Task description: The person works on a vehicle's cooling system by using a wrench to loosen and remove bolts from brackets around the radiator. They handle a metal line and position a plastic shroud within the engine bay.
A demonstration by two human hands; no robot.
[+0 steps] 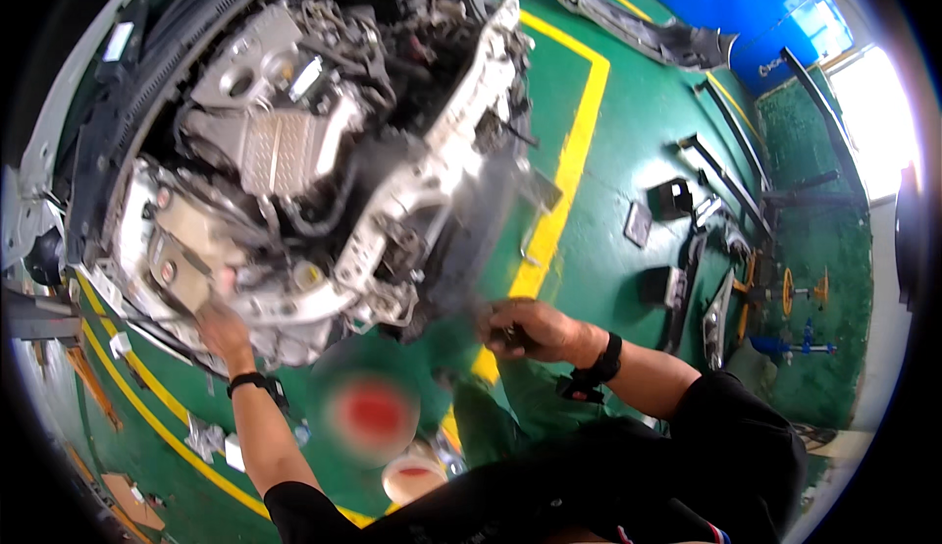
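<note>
Though apart, two hands [226, 336] [545, 330], one engine [280, 147]

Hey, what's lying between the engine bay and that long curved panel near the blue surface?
In the head view, green floor with a yellow line painted across it separates the engine bay from the curved panel.

From here, the camera sits on the head of the person [589, 475], looking down past the left hand [226, 338] and right hand [535, 329] at the car [270, 147], close by. It sees very wide: yellow lines [581, 152] bend, and the wall [810, 225] stands far off, right.
</note>
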